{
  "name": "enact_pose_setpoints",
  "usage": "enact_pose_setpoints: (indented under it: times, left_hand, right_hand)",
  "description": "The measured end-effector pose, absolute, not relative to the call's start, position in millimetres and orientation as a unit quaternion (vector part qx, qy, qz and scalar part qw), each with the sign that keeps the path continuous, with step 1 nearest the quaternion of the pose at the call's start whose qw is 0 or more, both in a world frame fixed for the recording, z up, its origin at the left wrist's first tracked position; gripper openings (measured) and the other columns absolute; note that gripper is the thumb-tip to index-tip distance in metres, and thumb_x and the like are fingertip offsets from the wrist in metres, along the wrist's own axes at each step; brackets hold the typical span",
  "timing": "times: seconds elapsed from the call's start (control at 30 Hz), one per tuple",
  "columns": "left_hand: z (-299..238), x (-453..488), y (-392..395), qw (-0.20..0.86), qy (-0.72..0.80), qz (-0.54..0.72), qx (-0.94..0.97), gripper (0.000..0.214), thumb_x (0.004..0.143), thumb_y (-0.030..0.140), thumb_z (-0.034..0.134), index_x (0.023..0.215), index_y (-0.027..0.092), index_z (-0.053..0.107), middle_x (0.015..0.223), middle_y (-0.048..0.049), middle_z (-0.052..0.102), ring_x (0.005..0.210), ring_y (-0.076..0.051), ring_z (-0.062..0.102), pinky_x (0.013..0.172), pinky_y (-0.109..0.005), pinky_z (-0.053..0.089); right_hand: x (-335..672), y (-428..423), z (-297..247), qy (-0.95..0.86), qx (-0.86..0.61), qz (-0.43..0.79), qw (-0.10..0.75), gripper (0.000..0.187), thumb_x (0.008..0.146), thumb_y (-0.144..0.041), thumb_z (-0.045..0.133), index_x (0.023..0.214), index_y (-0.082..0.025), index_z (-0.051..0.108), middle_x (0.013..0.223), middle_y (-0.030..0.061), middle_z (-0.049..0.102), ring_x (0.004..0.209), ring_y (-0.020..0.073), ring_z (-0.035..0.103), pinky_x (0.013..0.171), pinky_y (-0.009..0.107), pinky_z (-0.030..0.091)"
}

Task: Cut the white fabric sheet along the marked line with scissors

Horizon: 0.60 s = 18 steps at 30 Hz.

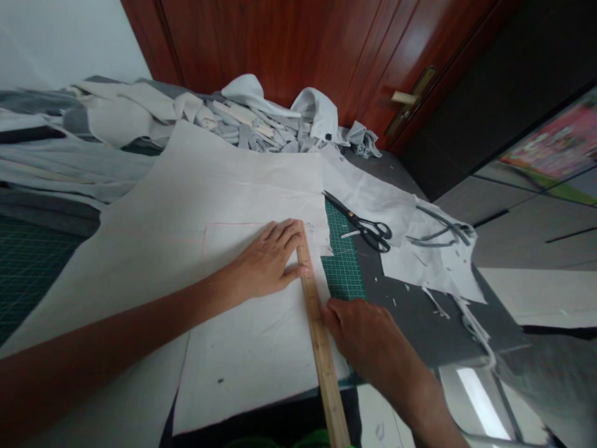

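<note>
A wooden ruler (318, 330) lies lengthwise on a pale fabric sheet (252, 367), its near end reaching past the table edge. My left hand (268, 261) is spread flat on the fabric, with fingertips and thumb pressing the ruler's far part. At the ruler's right side my right hand (359, 330) is closed, its fingertips against the edge. What it grips, if anything, is hidden by the fingers. Thin red lines run on the fabric left of and above my left hand. Black scissors (361, 223) lie partly open to the right, on the mat and table.
A green cutting mat (345, 274) shows beneath the fabric. Fabric scraps (265, 124) are heaped along the back by a wooden door (280, 43). White cloth (420, 255) with grey strips lies on the right of the dark table (405, 323). Folded cloth (69, 162) is stacked at left.
</note>
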<state>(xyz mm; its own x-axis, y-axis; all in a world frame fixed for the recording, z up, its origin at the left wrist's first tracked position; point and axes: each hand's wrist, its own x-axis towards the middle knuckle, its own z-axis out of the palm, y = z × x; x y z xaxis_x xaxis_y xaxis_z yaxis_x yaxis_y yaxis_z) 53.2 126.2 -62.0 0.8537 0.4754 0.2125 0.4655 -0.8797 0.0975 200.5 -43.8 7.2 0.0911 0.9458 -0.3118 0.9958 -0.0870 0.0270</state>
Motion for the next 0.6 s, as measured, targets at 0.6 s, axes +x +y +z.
enact_pose_setpoints:
  times: [0.6]
  left_hand:
    - [-62,55,125,0.037,0.247,0.118,0.961,0.071,0.102,0.049,0.050,0.154,0.002,0.039,0.164,-0.0235,0.040,0.158,-0.036,0.030,0.131,-0.053,0.021]
  right_hand:
    - [197,53,-10,0.646,0.761,0.003,0.055,0.042,0.112,-0.026,0.031,0.110,-0.010,0.070,0.108,0.0196,0.076,0.098,0.0300,0.076,0.078,0.037,0.060]
